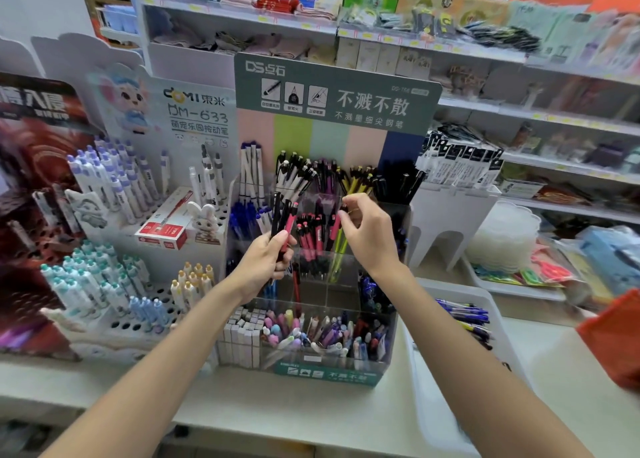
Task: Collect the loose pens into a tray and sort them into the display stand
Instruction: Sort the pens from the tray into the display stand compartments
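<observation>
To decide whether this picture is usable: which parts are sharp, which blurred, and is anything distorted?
Head view: the display stand, the left hand gripping pens and the right hand pinching a yellow pen are fairly sharp; the back shelves and the red thing at the right edge are blurred; the shelves bend from the wide lens.

A stationery shop.
Branded pen display stand point(337, 92), stocked shelves point(398, 40) with price tags, packaged goods.
</observation>
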